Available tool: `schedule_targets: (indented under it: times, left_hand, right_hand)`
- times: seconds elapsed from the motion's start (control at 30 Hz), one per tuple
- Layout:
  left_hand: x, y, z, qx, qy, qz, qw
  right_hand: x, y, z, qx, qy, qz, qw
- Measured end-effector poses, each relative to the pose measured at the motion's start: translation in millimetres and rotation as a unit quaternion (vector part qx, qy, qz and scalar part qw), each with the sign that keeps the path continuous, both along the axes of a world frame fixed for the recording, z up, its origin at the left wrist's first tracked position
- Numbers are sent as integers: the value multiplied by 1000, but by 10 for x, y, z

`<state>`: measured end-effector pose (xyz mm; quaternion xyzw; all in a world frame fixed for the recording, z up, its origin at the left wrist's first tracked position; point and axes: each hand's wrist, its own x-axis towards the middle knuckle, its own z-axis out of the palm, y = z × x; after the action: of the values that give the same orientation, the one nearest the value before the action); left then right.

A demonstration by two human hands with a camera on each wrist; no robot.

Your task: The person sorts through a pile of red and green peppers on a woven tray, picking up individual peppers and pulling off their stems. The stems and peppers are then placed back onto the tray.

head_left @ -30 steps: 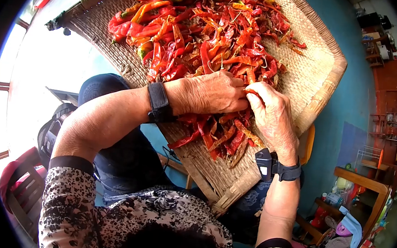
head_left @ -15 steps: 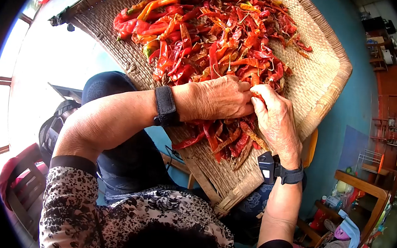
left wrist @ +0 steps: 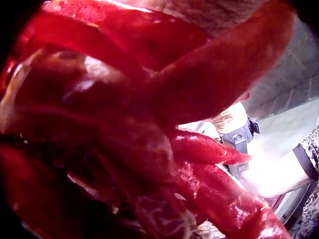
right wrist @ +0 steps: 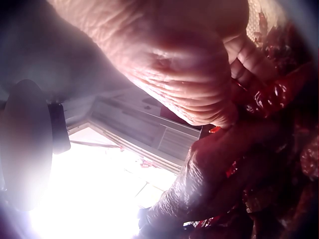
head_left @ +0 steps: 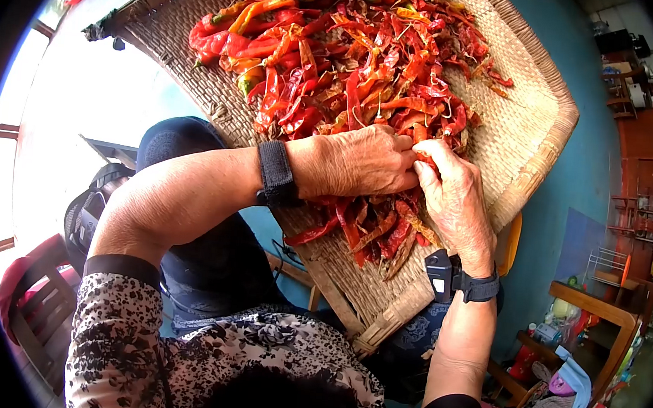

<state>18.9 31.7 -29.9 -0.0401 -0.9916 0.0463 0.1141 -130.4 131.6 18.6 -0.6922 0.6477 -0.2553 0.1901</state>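
Dried red chili peppers (head_left: 400, 74) lie heaped on a woven tray (head_left: 532, 117) across the person's lap. My left hand (head_left: 357, 160) is over the lower part of the heap with its fingers curled, meeting my right hand (head_left: 455, 196). Between the hands is a small red chili pepper (head_left: 426, 159), pinched by right thumb and forefinger and held at the left fingertips. Glossy red chili (right wrist: 274, 97) also shows by the right fingers in the right wrist view. Wrinkled chilies (left wrist: 99, 109) fill the left wrist view, covering most of that hand.
Fresher, plumper peppers (head_left: 257, 23), a few of them green, lie at the tray's upper left. A chair (head_left: 42, 307) stands to the left. On the right are a wooden frame (head_left: 598, 298), a blue cloth (head_left: 574, 389) and household goods along the wall.
The view has shifted slightly, so tray and hands appear a little further right and lower. Both hands stay together at the same small chili with hardly any motion.
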Motion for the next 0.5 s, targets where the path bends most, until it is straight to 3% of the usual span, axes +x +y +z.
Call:
schedule_targets:
  times: [0.5]
  left_hand:
    - [-2,1,7,-1,-8,0,1000]
  right_hand:
    - [-17,0,-25,2,4,1,1000]
